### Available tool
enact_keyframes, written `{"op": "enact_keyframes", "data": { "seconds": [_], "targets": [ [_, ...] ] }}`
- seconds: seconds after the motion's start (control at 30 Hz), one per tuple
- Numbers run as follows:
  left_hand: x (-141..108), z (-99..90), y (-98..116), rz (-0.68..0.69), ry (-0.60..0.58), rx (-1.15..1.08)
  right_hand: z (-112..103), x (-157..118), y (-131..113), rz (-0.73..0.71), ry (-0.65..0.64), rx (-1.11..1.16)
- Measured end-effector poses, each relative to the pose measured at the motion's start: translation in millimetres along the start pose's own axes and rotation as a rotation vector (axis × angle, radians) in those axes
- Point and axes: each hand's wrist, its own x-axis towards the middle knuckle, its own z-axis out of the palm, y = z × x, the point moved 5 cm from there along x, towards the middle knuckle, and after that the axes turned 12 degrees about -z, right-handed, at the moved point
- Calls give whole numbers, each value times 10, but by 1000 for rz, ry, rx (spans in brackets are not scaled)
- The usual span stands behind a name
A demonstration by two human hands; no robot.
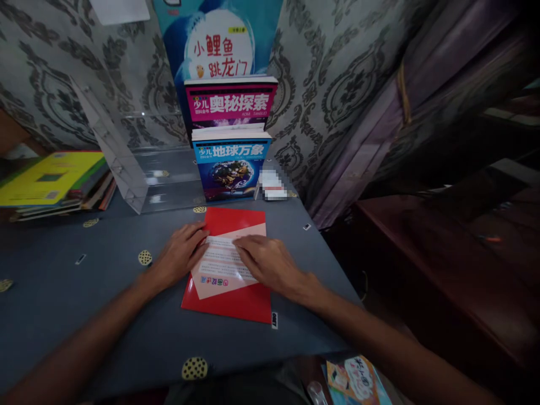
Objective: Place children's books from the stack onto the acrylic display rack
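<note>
A red book (228, 306) with a pale slanted text panel lies flat on the blue-grey tablecloth (113, 281), its printing upside down to me. My left hand (181, 250) rests at the book's left edge, fingers extended onto the cover. On the right part of the panel lies my right hand (268, 261), its fingers lightly bent and flat against the cover. Behind the book, a clear acrylic rack (169, 180) holds upright books: a blue one with a globe (232, 171), a magenta one (232, 104) behind it, and a tall teal one (219, 39) at the back.
Several stacked books, a yellow one (50, 177) on top, sit at the left beyond the rack. A small blurred white item (273, 185) is right of the globe book. Patterned curtains hang behind. A dark red surface (442, 270) stands at the right; another book (356, 382) lies below the table edge.
</note>
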Motion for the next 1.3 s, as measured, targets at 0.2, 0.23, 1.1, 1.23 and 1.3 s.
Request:
{"op": "enact_keyframes", "data": {
  "seconds": [0.2,0.23,1.1,1.23,1.3],
  "targets": [
    [5,48,15,7,-16,9,263,814,-9,-287,-6,152],
    [5,50,16,11,-12,12,327,905,41,-282,-28,143],
    [-29,47,5,44,22,87,102,-8,865,42,48,-64],
    [-24,58,-1,22,-9,84,158,-104,738,6,-19,-144],
    [-24,70,-13,8,-30,79,198,-194,620,-36,-56,-163]
  ]
}}
